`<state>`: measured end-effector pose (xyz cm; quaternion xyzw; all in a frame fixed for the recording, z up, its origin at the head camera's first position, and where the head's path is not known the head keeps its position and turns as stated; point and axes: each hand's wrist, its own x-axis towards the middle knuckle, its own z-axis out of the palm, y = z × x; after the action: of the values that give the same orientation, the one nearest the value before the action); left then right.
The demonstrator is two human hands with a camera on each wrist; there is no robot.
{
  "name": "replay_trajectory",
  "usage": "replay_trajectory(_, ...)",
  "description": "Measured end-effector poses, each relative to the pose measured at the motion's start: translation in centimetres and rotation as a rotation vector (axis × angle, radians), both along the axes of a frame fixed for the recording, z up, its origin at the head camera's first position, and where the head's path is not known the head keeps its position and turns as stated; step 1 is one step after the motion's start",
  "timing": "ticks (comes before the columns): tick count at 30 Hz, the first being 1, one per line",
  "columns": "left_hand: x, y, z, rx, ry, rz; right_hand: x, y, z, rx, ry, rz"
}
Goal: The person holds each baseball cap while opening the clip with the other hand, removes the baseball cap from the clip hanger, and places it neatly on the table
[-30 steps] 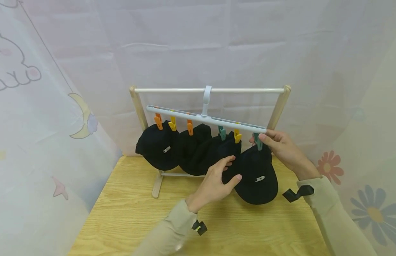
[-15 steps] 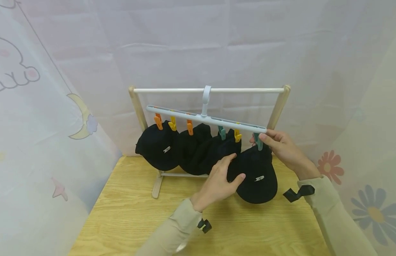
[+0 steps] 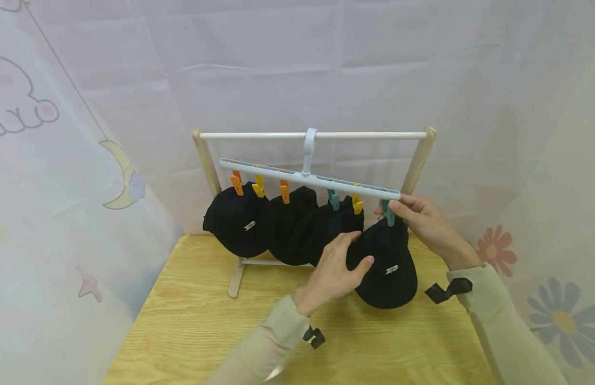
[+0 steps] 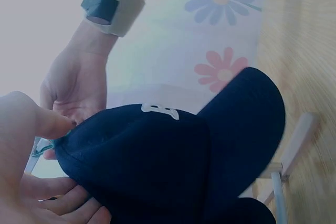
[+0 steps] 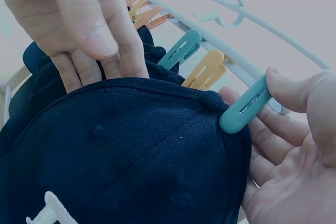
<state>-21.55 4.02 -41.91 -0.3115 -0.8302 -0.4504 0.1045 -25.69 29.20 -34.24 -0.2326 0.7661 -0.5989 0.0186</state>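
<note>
A pale hanger [image 3: 345,185] hangs tilted, its right end lower, with black caps clipped along it. My right hand [image 3: 429,227] pinches the green clothespin [image 5: 247,104] at that lower end, thumb on its upper tip and fingers behind. Clipped there is the rightmost black cap [image 3: 381,289], which has a white letter on its front and its brim downward. My left hand [image 3: 328,278] is at this cap's left side. In the right wrist view, the left fingers [image 5: 84,69] reach behind the cap's edge, partly hidden, and the thumb stands apart in front.
Other black caps [image 3: 239,235] hang to the left from orange clothespins [image 3: 237,184], yellow clothespins [image 3: 357,206] and a green one. A wooden rack with a white bar [image 3: 259,136] carries the hanger. Beneath is a wood-grain table [image 3: 182,331]; printed cloth [image 3: 278,64] surrounds it.
My left hand has moved slightly right and its fingers have come to the rightmost cap's side. My right hand stays at the green clothespin.
</note>
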Motion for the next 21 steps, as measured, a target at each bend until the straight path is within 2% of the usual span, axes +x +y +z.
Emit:
replay_trajectory(8,-0.5,0.7,0.5,0.050,-0.023,-0.037,0.1,0.0,0.2,0.022,-0.010,0.000)
replay_trajectory(15,-1.2,1.3,0.7,0.113,-0.051,-0.140,0.0,0.0,0.0,-0.062,-0.047,0.034)
replay_trajectory(18,-1.5,1.5,0.7,0.128,-0.051,-0.150,0.0,0.0,-0.1,-0.095,-0.061,0.045)
replay_trajectory(21,-1.7,1.7,0.7,0.135,-0.042,-0.131,0.0,0.1,-0.1,-0.120,-0.071,0.056)
